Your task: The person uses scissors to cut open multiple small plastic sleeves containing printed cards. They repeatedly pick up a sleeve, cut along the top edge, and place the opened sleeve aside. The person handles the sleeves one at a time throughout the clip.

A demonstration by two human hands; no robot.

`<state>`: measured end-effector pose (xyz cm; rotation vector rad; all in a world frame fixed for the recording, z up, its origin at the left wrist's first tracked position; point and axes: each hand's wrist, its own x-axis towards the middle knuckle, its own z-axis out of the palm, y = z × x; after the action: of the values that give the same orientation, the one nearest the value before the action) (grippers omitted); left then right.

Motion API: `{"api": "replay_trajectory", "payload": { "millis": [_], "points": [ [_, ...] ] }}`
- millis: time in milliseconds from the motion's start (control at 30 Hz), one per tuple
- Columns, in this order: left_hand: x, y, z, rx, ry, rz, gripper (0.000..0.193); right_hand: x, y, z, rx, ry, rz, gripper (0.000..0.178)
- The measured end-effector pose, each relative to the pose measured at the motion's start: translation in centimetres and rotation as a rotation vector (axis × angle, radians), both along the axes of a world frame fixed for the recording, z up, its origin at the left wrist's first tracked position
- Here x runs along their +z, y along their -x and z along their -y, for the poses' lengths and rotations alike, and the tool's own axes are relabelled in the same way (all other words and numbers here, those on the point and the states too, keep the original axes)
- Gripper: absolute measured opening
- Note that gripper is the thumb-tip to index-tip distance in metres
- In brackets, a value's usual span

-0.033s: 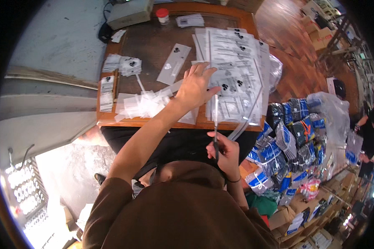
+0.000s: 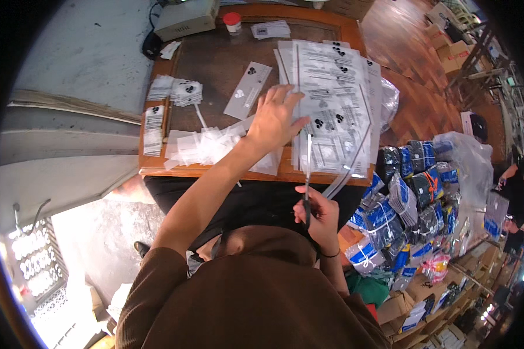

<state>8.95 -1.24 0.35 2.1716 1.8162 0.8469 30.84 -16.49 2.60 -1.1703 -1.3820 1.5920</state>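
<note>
My right hand is closed round the black handle of scissors, below the table's near edge. Their long metal blades point away from me and lie over the left part of a stack of printed translucent sheets. My left hand rests at the stack's left edge, palm down. Its fingers are stretched out and the thumb stands apart, touching the sheet near the scissors' tip. Beneath the left wrist and beside it lies a loose heap of white cut strips. One grey printed strip lies beyond it.
Small stacks of printed labels sit on the left of the wooden table. A red-lidded jar and a grey box stand at the far side. Bagged, tied garment bundles are piled right of the table.
The whole view has shifted slightly to the right. Both hands and the scissors stay nearly where they were against the sheets.
</note>
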Motion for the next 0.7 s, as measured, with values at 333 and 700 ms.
{"api": "replay_trajectory", "payload": {
  "millis": [333,700],
  "points": [
    [1.9,6.0,-1.4,0.390,0.271,-0.214,0.063,-1.1,0.5,-1.0,0.020,0.057,-0.069,0.037],
    [1.8,5.7,-1.7,0.448,0.307,-0.191,0.055,-0.3,1.0,-1.2,0.056,-0.019,0.010,0.038]
  ]
}}
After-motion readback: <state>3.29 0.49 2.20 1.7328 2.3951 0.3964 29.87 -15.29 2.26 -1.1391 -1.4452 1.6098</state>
